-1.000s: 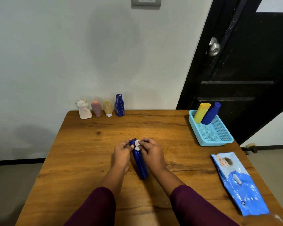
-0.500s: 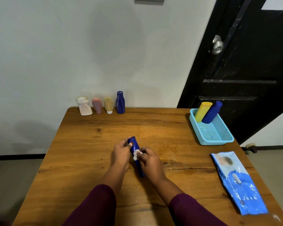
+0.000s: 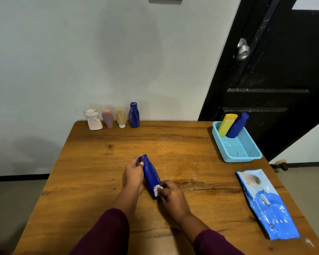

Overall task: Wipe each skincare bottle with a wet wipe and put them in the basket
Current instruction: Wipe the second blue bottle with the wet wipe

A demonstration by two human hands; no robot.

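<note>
- Wooden table [image 3: 173,148] before us, with a pale grey wall behind it and a black door [image 3: 284,80] at the right.
- Our left hand [image 3: 134,172] curls round the neck end of the dark blue bottle [image 3: 150,174], thumb on top. The cap points away from us and the bottle lies low over the table's middle; we cannot tell whether it touches the wood.
- Our right hand [image 3: 170,195], knuckles up and fingers curled, pinches a crumpled white wet wipe [image 3: 156,189] against the bottle's base end.
- A second ago the wipe sat at the cap, and half a second ago at the upper body. It is now down at the base, while the left hand has kept its grip on the neck.
- We can read no print on the held bottle.
- Well to the right, a blue wipes pack [image 3: 265,203] lies flat; its lettering is too small to read.
- Beyond it, in the turquoise basket [image 3: 243,160], a yellow bottle [image 3: 226,124] and a blue tube [image 3: 237,126] lean side by side on the far wall.
- At the far-left edge stand a white bottle [image 3: 93,119], a pink tube [image 3: 107,118], a yellowish tube [image 3: 120,117] and a striped blue bottle [image 3: 134,115].
</note>
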